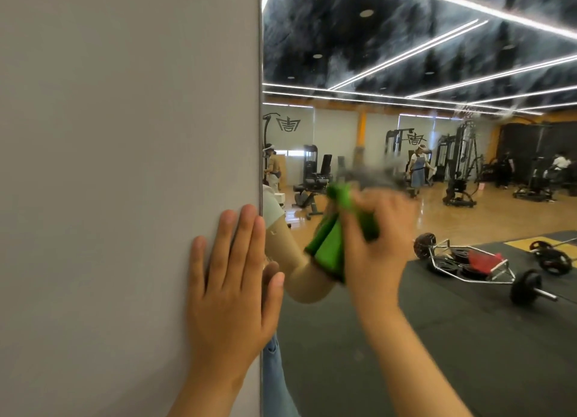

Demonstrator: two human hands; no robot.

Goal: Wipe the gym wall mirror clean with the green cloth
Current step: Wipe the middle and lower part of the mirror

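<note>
The wall mirror (437, 338) fills the right two thirds of the view and reflects the gym. My right hand (379, 248) grips the bunched green cloth (331, 248) and holds it against the glass near the mirror's left edge; hand and cloth are motion-blurred. The cloth hangs in folds to the left of my fingers. My left hand (231, 285) lies flat with straight fingers on the grey wall (125, 166), its fingertips at the mirror's left edge (260, 135). Streaky smears show on the upper glass.
The mirror reflects a wooden gym floor, black mats, a trap bar with weight plates (468, 260), weight machines (315, 179) and several people further back. My own arm and sleeve are reflected beside the cloth.
</note>
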